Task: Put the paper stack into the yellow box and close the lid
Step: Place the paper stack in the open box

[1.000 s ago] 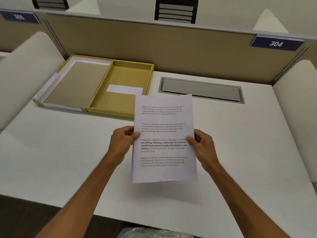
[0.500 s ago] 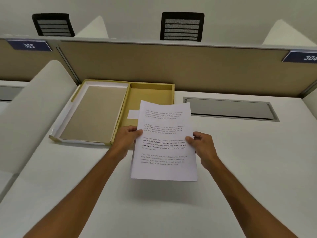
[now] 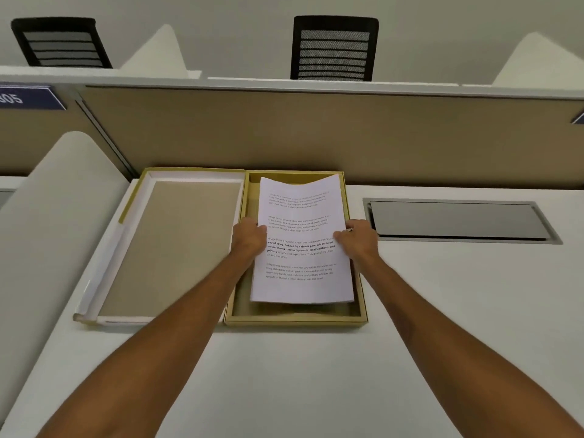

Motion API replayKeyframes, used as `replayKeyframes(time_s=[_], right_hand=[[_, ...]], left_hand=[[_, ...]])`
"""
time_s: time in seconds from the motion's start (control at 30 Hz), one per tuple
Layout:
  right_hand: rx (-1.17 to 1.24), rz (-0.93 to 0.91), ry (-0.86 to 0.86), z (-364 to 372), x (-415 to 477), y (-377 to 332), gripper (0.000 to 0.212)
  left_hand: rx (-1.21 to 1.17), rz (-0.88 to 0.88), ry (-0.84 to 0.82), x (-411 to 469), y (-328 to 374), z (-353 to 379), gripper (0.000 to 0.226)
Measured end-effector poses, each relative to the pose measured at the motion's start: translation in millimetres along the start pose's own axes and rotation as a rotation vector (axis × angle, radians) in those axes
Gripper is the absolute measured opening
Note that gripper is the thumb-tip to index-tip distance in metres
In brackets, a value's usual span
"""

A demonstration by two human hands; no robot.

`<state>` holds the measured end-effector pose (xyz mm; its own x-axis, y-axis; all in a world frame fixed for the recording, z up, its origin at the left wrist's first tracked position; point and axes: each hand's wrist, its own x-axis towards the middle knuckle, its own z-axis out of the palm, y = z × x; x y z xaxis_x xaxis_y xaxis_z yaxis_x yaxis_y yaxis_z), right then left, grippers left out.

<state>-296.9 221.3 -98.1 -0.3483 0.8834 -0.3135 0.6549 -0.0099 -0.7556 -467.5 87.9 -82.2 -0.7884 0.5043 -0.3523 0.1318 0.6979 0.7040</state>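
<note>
A white paper stack with printed text hangs over the open yellow box at the back of the desk. My left hand grips the stack's left edge and my right hand grips its right edge. The stack's far end curls up near the box's back wall, and its near end casts a shadow on the box floor. The box's lid lies open and flat to the left of the box, inner side up, with a white rim and a tan panel.
A tan partition stands right behind the box. A grey metal cable hatch is set into the desk at the right. A white curved side divider rises at the left. Two black chairs show beyond the partition.
Both hands have carried the paper stack forward and left, from above the bare desk to over the yellow box. The camera has also moved closer to the box.
</note>
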Motion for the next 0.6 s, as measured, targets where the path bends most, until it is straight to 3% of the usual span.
replayKeyframes(time_s=[0.27,0.6], right_hand=[[-0.249,0.02,0.011,22.7,28.4,-5.8,0.022],[-0.449,0.083,0.035,29.1,28.7,-16.6,0.033]], left_hand=[[0.289,-0.084,0.054,29.4,-1.8,19.2,0.025],[0.459,-0.026,0.093,36.0,1.7,24.2,0.032]])
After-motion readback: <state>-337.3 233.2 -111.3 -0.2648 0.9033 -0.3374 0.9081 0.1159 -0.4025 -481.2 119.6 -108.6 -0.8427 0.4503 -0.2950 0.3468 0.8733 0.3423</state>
